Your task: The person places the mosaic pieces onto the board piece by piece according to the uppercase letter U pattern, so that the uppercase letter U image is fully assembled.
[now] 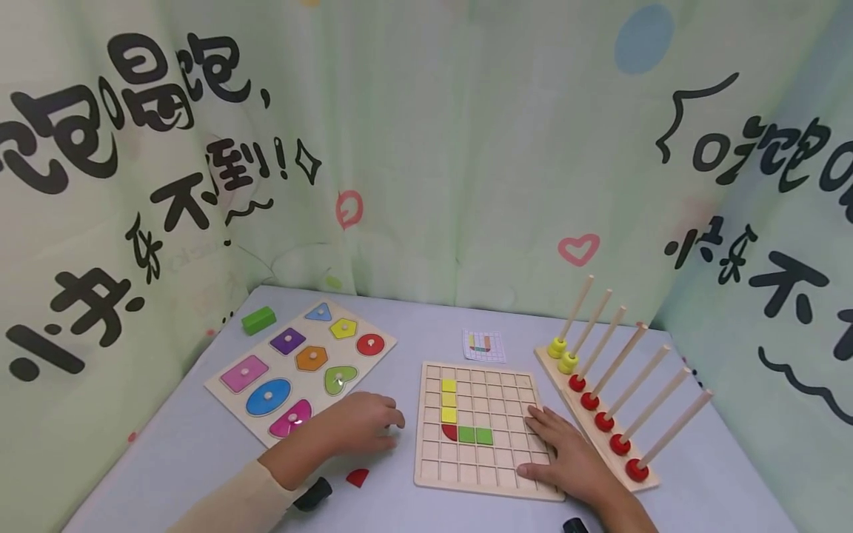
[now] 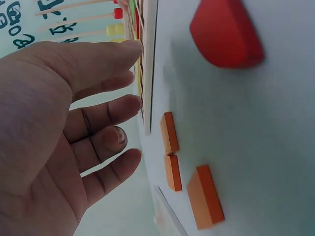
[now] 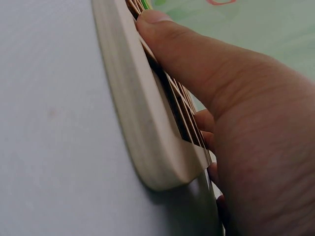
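Observation:
My left hand (image 1: 360, 426) hovers over the table between the two boards, its fingers loosely bent and holding nothing. In the left wrist view, three orange blocks (image 2: 204, 196) and a red rounded piece (image 2: 226, 34) lie on the table near it. The head view hides the orange ones behind the hand. My right hand (image 1: 566, 455) rests on the right side of the wooden grid board (image 1: 509, 414), fingers spread and thumb on its surface. On the grid sit three yellow squares (image 1: 449, 400) in a column, a red quarter-round piece (image 1: 449, 431) and two green squares (image 1: 475, 435).
A shape puzzle board (image 1: 266, 370) with knobbed pieces lies left, a green block (image 1: 258, 320) behind it. Behind the grid is a pattern card (image 1: 484, 346). A peg rack (image 1: 600, 422) with red and yellow beads stands right, its tall pegs upright.

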